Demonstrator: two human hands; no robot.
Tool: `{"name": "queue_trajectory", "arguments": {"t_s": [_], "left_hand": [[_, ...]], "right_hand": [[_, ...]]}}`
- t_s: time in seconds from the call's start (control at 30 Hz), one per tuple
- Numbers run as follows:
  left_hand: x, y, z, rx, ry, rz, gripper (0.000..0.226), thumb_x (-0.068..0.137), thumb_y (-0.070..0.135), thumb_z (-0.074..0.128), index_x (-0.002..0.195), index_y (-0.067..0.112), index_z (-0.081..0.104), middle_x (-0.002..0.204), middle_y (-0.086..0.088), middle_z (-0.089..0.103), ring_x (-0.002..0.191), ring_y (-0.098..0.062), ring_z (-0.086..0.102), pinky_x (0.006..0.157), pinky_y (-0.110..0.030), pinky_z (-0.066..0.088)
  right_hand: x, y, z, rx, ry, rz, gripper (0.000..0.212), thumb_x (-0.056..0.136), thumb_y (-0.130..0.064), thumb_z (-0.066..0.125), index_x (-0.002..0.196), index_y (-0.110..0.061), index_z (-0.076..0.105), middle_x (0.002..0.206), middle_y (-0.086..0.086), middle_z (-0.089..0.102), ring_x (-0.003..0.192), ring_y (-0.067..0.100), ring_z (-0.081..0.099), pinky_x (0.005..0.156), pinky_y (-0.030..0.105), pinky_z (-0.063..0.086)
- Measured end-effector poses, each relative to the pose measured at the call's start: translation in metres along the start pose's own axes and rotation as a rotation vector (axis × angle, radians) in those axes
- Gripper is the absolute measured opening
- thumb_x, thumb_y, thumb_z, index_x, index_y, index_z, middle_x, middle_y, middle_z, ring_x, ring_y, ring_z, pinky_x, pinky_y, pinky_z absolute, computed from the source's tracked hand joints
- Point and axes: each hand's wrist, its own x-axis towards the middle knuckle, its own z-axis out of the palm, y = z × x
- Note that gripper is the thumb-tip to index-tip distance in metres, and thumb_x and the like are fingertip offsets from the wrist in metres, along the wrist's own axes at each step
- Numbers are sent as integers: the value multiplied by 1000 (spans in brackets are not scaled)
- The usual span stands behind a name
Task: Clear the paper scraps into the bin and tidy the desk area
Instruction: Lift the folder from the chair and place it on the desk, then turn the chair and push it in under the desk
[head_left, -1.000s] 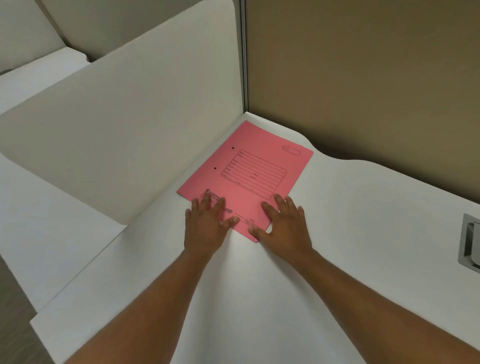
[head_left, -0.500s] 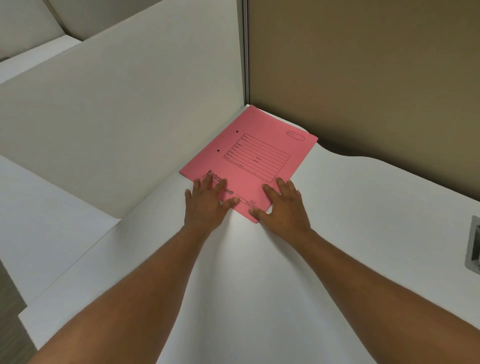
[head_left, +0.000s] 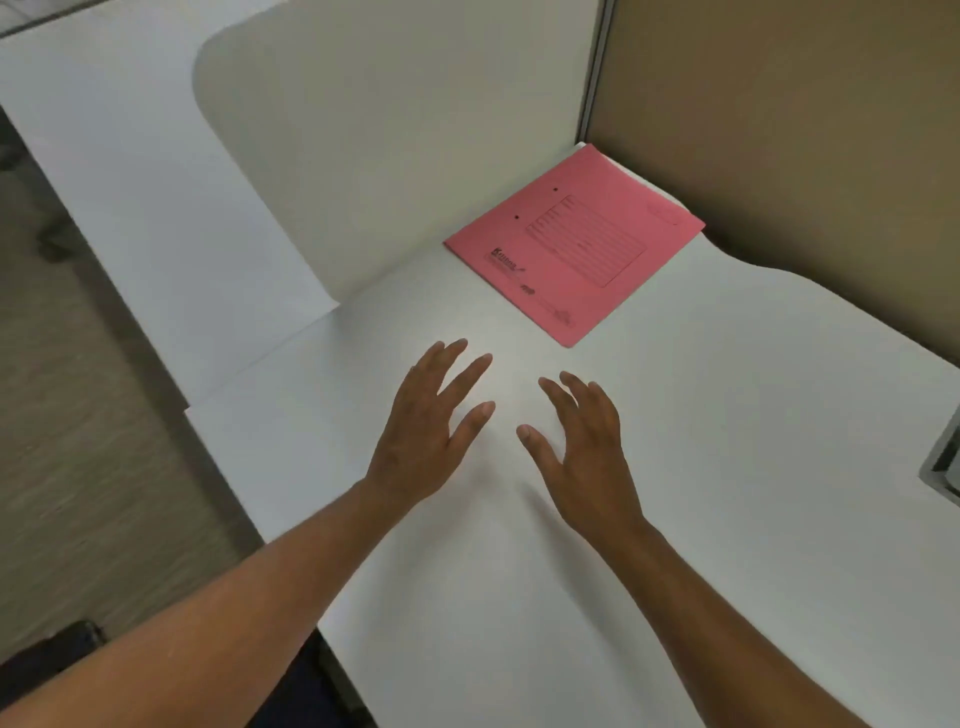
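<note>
A pink paper folder (head_left: 576, 244) with printed lines lies flat on the white desk (head_left: 727, 441), pushed into the far corner where the white divider meets the brown partition. My left hand (head_left: 426, 431) hovers over the desk below the folder, fingers spread, holding nothing. My right hand (head_left: 582, 447) is beside it, also open and empty. Both hands are clear of the folder. No paper scraps or bin are in view.
A white divider panel (head_left: 363, 145) stands along the desk's left side, a brown partition (head_left: 805, 130) at the back. A grey cable port (head_left: 943, 462) sits at the desk's right edge. Carpeted floor (head_left: 78, 415) lies to the left.
Both hands pushed the pink folder into the corner, then let go and drew back toward me. The view has shifted left and down.
</note>
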Motion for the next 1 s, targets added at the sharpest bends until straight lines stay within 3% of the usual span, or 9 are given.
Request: {"name": "queue_trajectory", "arguments": {"t_s": [0.13,0.27,0.37,0.47,0.73,0.87,1.0], "left_hand": [[-93,-2,-53,43,4,40,58,108,54,46,163,35,38,175,5,28,164,-13,14,130,-58,25],[-180,-7,-115,89,-41,39,60,108,57,43,163,35,37,175,4,27,165,-16,12,133,-57,16],[-245,-8,-171,144,-79,58,59,108,56,41,162,33,40,172,1,34,164,-21,18,131,-60,20],[-315,-4,-231,215,-167,122,57,109,53,43,162,32,39,168,0,40,162,-21,24,130,-59,23],[-477,7,-380,372,-354,185,55,110,50,44,161,31,42,161,-1,49,158,-21,32,128,-58,26],[-541,4,-442,345,-357,38,55,108,54,43,158,30,46,152,-2,56,146,-21,48,125,-56,32],[-605,-11,-489,349,-345,-127,57,107,61,38,159,38,40,162,-2,48,154,-17,38,129,-50,19]], "right_hand": [[-90,-48,21,32,-58,-20,68,99,-67,37,158,-34,38,168,-8,31,159,16,13,125,46,27],[-171,-101,42,-15,-121,-48,65,100,-67,39,158,-37,37,168,-8,31,158,18,20,125,47,26],[-235,-145,50,-40,-168,-88,62,103,-69,34,156,-39,36,168,-9,30,158,18,20,126,47,25],[-310,-196,50,-69,-181,-170,56,104,-66,35,148,-34,48,157,-5,46,147,19,36,120,42,31],[-470,-325,67,-95,-305,-323,65,100,-71,31,141,-29,59,143,-4,60,137,16,49,112,41,45],[-514,-356,79,-73,-405,-372,66,99,-73,34,142,-29,58,142,-3,59,136,17,49,107,42,49],[-554,-377,94,6,-499,-409,64,99,-71,37,139,-27,60,136,-5,61,128,14,54,100,37,52]]}}
